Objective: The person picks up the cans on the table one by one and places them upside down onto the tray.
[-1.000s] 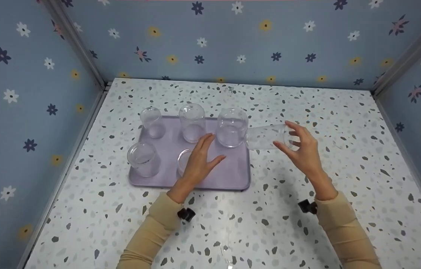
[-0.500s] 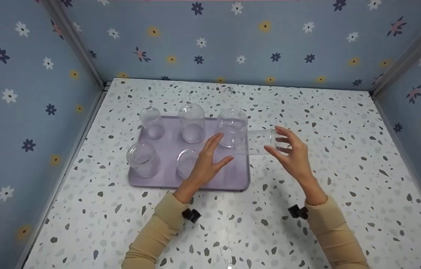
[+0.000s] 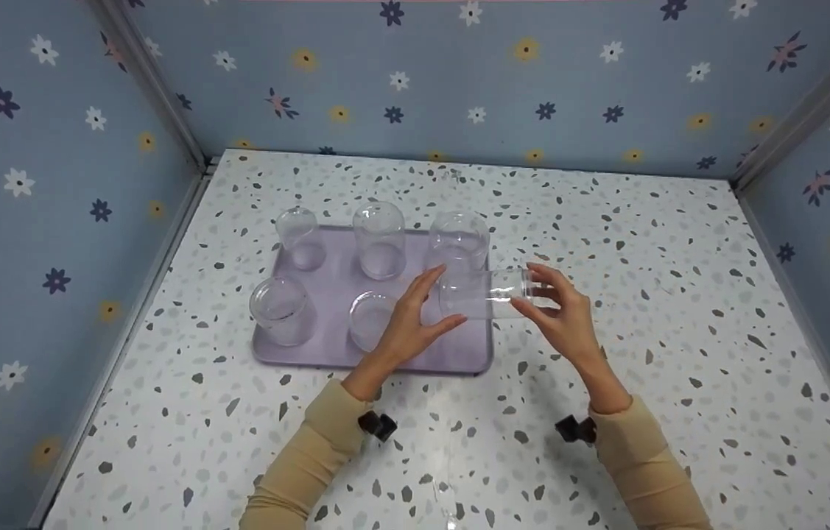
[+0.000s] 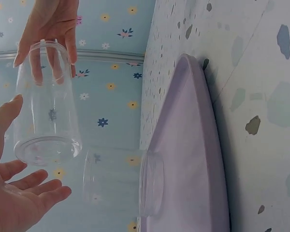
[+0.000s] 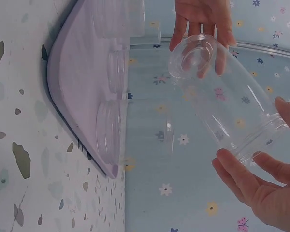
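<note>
A clear cup (image 3: 483, 296) lies on its side in the air above the right part of a lilac tray (image 3: 328, 313). My right hand (image 3: 563, 315) grips it at the right end, thumb and fingers on opposite sides. My left hand (image 3: 409, 325) has its thumb and fingers spread about the cup's left end. In the left wrist view the fingers (image 4: 36, 186) of that hand are straight and close to the cup's base; contact is unclear. The right wrist view shows the cup (image 5: 232, 104) tilted, the right hand (image 5: 273, 193) holding its far rim.
Several other clear vessels stand on the tray: a tall one (image 3: 379, 243) at the back middle, one (image 3: 459, 230) at the back right, a small one (image 3: 298, 228) at the back left, and two in front, the left jar (image 3: 279, 313) and the middle one (image 3: 366, 321). Patterned walls enclose the speckled table (image 3: 643, 243).
My right hand has brought the cup leftward and nearer, from beside the tray to over its right edge. The left hand has shifted slightly right, so its spread fingers now meet the cup's left end.
</note>
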`<action>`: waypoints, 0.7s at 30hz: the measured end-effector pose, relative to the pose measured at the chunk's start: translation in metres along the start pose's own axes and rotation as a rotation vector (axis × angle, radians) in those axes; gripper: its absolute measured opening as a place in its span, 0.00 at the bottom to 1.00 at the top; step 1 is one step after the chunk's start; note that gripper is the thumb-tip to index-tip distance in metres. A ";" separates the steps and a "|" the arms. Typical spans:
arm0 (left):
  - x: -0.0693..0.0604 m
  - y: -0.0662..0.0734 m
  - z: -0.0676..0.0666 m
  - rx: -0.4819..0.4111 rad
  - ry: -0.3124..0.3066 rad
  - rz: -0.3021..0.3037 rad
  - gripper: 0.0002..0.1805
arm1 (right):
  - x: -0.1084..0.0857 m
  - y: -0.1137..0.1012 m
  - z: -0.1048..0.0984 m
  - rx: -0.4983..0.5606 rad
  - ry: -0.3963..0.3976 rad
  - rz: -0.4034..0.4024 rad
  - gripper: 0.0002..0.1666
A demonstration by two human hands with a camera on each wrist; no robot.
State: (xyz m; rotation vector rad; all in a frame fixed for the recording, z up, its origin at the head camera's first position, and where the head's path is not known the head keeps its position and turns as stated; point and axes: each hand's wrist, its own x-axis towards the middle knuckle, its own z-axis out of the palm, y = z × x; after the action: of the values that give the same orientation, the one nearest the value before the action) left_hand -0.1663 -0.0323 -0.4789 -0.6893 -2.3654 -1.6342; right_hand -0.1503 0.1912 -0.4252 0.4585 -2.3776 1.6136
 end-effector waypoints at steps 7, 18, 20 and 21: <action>-0.005 0.030 -0.008 -0.132 0.009 -0.026 0.36 | -0.004 0.004 0.000 0.065 -0.023 0.040 0.27; -0.006 0.033 -0.002 -0.239 0.100 -0.008 0.31 | -0.005 0.011 0.005 0.217 -0.023 0.132 0.25; -0.006 0.033 -0.001 -0.253 0.119 0.001 0.31 | -0.005 0.013 0.006 0.249 -0.026 0.142 0.25; -0.006 0.033 -0.001 -0.258 0.127 0.005 0.31 | -0.005 0.016 0.006 0.268 -0.030 0.146 0.25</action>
State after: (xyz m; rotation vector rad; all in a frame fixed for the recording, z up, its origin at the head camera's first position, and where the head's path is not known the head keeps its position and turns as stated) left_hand -0.1456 -0.0253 -0.4535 -0.6127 -2.0855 -1.9409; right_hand -0.1520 0.1918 -0.4428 0.3660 -2.2708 2.0166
